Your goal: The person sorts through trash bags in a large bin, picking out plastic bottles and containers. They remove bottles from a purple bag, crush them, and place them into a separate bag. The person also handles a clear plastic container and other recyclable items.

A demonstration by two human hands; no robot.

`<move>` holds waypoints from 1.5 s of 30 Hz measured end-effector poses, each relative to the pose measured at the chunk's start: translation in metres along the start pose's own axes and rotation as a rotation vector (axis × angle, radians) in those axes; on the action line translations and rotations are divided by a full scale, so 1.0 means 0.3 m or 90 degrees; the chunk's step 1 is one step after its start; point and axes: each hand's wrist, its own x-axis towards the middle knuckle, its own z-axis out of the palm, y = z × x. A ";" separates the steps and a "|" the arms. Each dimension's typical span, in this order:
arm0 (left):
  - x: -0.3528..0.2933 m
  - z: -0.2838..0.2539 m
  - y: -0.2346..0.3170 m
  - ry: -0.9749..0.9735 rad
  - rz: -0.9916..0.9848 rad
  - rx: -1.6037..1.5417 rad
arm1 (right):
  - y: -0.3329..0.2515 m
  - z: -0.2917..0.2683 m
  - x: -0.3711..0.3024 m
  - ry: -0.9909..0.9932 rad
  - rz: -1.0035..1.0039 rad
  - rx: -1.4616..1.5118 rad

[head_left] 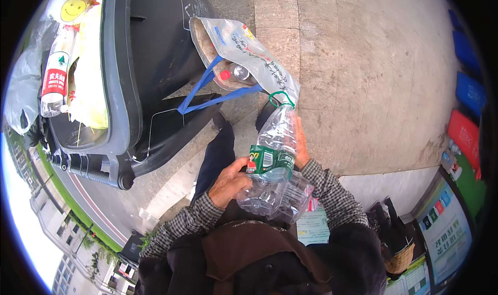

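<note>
In front of my chest are clear, empty plastic bottles with green labels. At least two seem pressed side by side, and a green ring circles the neck of the upper one. My left hand grips them from the left, near the label. Against their right side lies my right hand, its fingers partly hidden behind the plastic. Just beyond the necks hangs a whitish-grey tote bag with blue handles. Through its mouth show clear bottles, one with a red cap.
A dark grey wheeled bin stands at left, filled with plastic bags and a red-labelled bottle. A thin wire loop hangs by its rim. Paving spreads right, toward blue and red bins and an information board.
</note>
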 end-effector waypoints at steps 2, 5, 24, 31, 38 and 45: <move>0.024 -0.010 -0.008 -0.023 0.003 -0.042 | 0.047 -0.004 -0.021 0.025 0.051 0.080; 0.050 -0.038 -0.002 -0.037 0.010 -0.046 | -0.052 -0.060 -0.021 0.087 -0.046 -0.085; 0.081 -0.117 -0.088 -0.010 0.006 0.001 | -0.099 -0.246 -0.169 0.195 0.018 -0.258; 0.203 -0.192 -0.125 0.039 0.069 0.038 | -0.017 -0.210 -0.283 0.193 0.115 -0.100; 0.282 -0.148 -0.070 0.023 0.120 0.056 | 0.013 -0.142 -0.363 0.163 0.186 0.029; 0.544 -0.062 -0.110 -0.180 0.057 0.002 | 0.006 -0.159 -0.398 0.120 0.056 -0.029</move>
